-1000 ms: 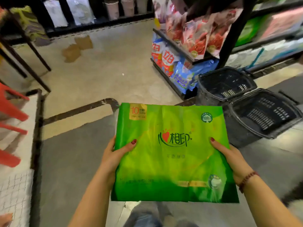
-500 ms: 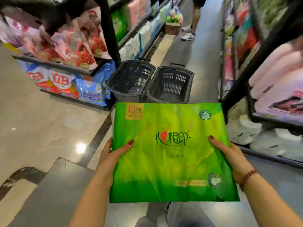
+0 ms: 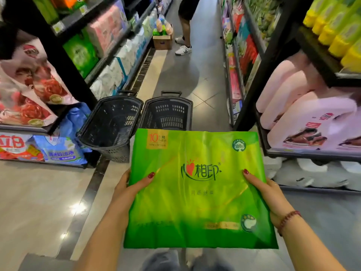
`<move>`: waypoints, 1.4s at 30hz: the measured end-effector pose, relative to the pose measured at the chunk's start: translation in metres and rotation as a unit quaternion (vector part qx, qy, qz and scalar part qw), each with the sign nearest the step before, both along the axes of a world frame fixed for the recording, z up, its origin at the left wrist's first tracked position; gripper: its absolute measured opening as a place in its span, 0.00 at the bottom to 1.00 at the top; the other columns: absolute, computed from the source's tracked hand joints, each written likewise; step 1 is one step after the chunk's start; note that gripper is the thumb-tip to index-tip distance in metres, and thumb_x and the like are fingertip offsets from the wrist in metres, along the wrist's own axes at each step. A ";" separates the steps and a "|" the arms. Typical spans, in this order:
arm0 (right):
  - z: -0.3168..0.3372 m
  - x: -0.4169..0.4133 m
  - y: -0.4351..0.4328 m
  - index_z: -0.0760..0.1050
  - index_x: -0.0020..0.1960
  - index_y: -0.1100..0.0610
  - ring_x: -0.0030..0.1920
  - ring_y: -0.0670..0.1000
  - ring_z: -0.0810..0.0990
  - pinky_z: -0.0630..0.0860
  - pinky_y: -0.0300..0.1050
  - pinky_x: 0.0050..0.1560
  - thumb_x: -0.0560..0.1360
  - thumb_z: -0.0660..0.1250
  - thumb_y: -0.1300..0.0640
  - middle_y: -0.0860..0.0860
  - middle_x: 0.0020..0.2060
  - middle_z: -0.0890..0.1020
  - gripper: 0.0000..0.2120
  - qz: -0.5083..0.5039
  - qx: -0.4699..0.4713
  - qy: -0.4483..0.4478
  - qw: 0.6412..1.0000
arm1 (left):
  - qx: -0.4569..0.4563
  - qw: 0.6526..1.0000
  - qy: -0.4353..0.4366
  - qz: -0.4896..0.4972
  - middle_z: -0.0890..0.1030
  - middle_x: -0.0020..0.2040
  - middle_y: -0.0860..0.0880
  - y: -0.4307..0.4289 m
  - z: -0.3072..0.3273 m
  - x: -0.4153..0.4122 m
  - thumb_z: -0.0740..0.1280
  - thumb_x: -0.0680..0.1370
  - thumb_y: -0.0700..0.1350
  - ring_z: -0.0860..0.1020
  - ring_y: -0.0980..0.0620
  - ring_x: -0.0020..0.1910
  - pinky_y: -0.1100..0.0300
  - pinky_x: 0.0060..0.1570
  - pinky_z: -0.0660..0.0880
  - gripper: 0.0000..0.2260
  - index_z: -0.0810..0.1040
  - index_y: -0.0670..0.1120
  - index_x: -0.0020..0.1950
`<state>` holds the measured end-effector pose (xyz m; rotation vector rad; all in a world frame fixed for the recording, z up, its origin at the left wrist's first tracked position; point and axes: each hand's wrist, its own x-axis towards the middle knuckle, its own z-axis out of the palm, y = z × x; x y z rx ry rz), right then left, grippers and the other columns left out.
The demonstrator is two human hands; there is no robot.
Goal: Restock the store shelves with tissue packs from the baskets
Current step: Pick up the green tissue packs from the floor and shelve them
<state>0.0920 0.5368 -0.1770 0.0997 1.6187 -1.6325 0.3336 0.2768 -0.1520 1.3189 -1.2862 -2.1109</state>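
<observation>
Two hands, one pack. We're holding the green tissue pack (image 3: 195,188) flat out in front of us, over the aisle floor. The left hand (image 3: 125,190) is clamping its left edge and the right hand (image 3: 271,198) its right edge. Both thumbs are lying on top, and the other fingers are tucked underneath where we can't see them.

Compared with half a second back, the grip isn't changing at all. What's changing is the view: we're swinging right, so the aisle is now running straight ahead and the right-hand shelves (image 3: 273,55) are filling way more of the picture.

Stuff in the way: a left basket (image 3: 115,151) and a right basket (image 3: 168,99) are sitting side by side on the floor, just past the pack's far edge. Further down, another person's legs (image 3: 185,26) are standing mid-aisle beside a cardboard box (image 3: 162,43). Pink packs (image 3: 304,106) are stacked on the right shelf with yellow bottles (image 3: 336,30) above them, and a blue bag (image 3: 58,151) is sitting low on the left.

In both baskets we're seeing only dark slotted walls.
</observation>
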 end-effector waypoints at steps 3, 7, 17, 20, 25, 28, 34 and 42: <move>0.001 -0.027 -0.011 0.75 0.61 0.58 0.48 0.60 0.85 0.80 0.56 0.47 0.53 0.82 0.44 0.57 0.49 0.85 0.41 -0.012 0.003 -0.003 1.000 | 0.004 1.000 -0.003 -0.027 0.85 0.52 0.51 -0.019 0.000 -0.037 0.80 0.56 0.51 0.84 0.47 0.48 0.50 0.43 0.80 0.38 0.74 0.55 0.65; -0.001 -0.067 -0.034 0.74 0.63 0.59 0.48 0.59 0.85 0.82 0.53 0.42 0.57 0.80 0.45 0.57 0.50 0.85 0.39 -0.041 0.001 -0.008 0.999 | 0.004 0.999 -0.006 -0.052 0.85 0.53 0.50 -0.052 -0.005 -0.090 0.80 0.57 0.51 0.84 0.46 0.50 0.45 0.49 0.79 0.40 0.73 0.55 0.67; 0.000 -0.198 -0.140 0.74 0.62 0.59 0.48 0.61 0.84 0.81 0.58 0.46 0.54 0.82 0.44 0.58 0.49 0.85 0.41 -0.062 0.021 0.020 0.998 | 0.018 0.997 0.000 -0.070 0.83 0.56 0.50 -0.167 -0.024 -0.235 0.81 0.54 0.52 0.84 0.48 0.50 0.48 0.45 0.81 0.46 0.70 0.52 0.71; 0.002 -0.231 -0.169 0.74 0.64 0.57 0.48 0.59 0.85 0.82 0.52 0.40 0.58 0.79 0.48 0.57 0.50 0.85 0.37 -0.066 0.010 0.024 0.997 | 0.022 0.998 0.002 -0.066 0.83 0.57 0.49 -0.197 -0.025 -0.268 0.81 0.54 0.53 0.84 0.47 0.50 0.45 0.49 0.80 0.48 0.68 0.53 0.72; 0.001 -0.288 -0.212 0.76 0.61 0.60 0.48 0.61 0.84 0.82 0.54 0.40 0.61 0.78 0.50 0.60 0.50 0.84 0.32 -0.052 0.008 -0.001 0.999 | 0.037 0.998 0.014 -0.042 0.84 0.54 0.46 -0.230 -0.034 -0.313 0.80 0.57 0.48 0.83 0.42 0.51 0.43 0.51 0.79 0.37 0.75 0.50 0.66; -0.002 -0.327 -0.238 0.77 0.60 0.60 0.47 0.62 0.84 0.82 0.55 0.42 0.62 0.77 0.50 0.61 0.49 0.84 0.29 -0.027 0.014 0.004 1.000 | 0.049 0.998 0.025 -0.027 0.84 0.53 0.43 -0.244 -0.041 -0.343 0.78 0.61 0.45 0.84 0.42 0.49 0.48 0.44 0.80 0.29 0.79 0.48 0.62; -0.006 -0.421 -0.277 0.79 0.57 0.60 0.47 0.61 0.84 0.82 0.53 0.43 0.63 0.75 0.50 0.60 0.48 0.85 0.25 0.014 0.037 0.000 0.999 | 0.058 0.998 0.019 -0.002 0.85 0.52 0.44 -0.265 -0.060 -0.418 0.78 0.60 0.49 0.84 0.41 0.47 0.50 0.37 0.80 0.32 0.77 0.49 0.63; -0.011 -0.522 -0.323 0.78 0.58 0.60 0.48 0.61 0.84 0.81 0.54 0.45 0.65 0.75 0.52 0.60 0.49 0.85 0.23 0.027 0.053 -0.022 0.998 | 0.081 0.996 0.004 0.032 0.85 0.52 0.47 -0.296 -0.077 -0.496 0.83 0.55 0.52 0.84 0.43 0.46 0.51 0.36 0.81 0.39 0.76 0.52 0.65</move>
